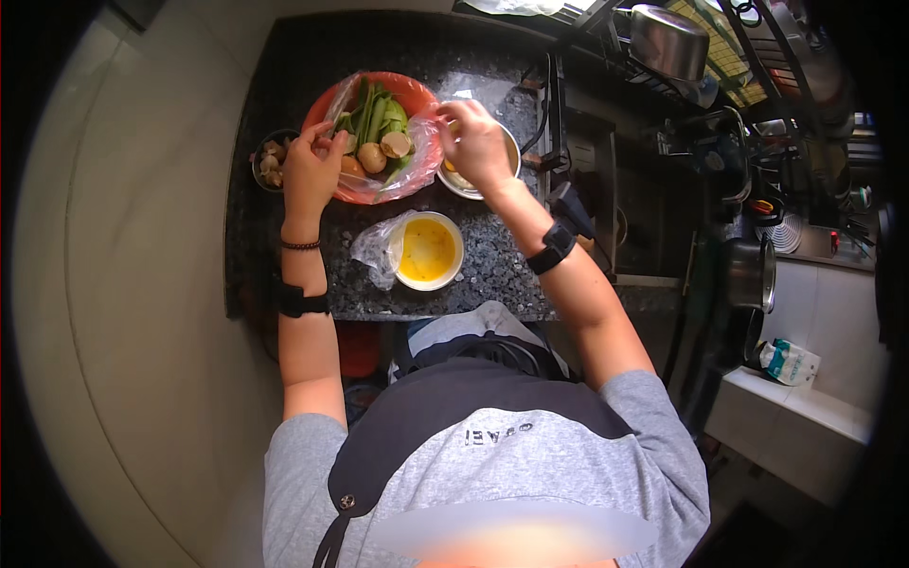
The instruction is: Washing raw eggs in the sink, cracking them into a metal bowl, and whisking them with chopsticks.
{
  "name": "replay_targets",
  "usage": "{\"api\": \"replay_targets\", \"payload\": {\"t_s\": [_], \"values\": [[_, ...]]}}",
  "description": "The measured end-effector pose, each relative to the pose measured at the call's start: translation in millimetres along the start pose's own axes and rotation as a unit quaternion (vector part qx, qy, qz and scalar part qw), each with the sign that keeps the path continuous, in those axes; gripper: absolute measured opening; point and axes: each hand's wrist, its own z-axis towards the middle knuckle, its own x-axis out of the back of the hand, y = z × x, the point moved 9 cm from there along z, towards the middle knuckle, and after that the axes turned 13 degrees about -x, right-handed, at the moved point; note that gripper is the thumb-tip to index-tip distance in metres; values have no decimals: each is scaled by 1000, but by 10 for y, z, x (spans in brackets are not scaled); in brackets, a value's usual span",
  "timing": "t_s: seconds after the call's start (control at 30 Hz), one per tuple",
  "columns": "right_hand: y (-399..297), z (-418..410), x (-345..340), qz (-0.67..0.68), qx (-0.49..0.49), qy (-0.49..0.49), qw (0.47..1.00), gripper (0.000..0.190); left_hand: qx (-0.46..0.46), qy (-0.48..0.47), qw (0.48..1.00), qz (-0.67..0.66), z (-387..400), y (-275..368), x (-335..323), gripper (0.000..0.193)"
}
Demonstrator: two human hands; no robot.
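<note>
A red plastic basin (323, 106) stands on the dark granite counter, holding a clear plastic bag (426, 142) spread open around green vegetables (373, 117) and several round brownish pieces (371, 157). My left hand (312, 167) pinches the bag's left edge. At the right edge, my right hand (477, 145) holds the bag between thumb and fingers, above a white bowl (513, 153) with something yellow in it, partly hidden by the hand. Nearer my body sits a round white tub of yellow liquid (427, 250), crumpled clear plastic film (376, 245) at its left side.
A small bowl of garlic or mushrooms (270, 167) stands left of the basin. The granite counter (497, 284) ends close to my body. A sink (646, 206) lies to the right, with a dish rack and a metal pot (669, 41) above it. A tiled wall (156, 177) borders the left.
</note>
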Motion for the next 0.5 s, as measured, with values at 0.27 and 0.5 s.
{"api": "replay_targets", "payload": {"t_s": [0.27,0.5], "values": [[1095,-245,-484,-134,-111,-132,976,15,-15,-12,1000,-20,-34,63,-161,32],[1148,-208,-604,-148,-100,-121,977,16,35,-56,997,-27,-69,184,-204,31]]}}
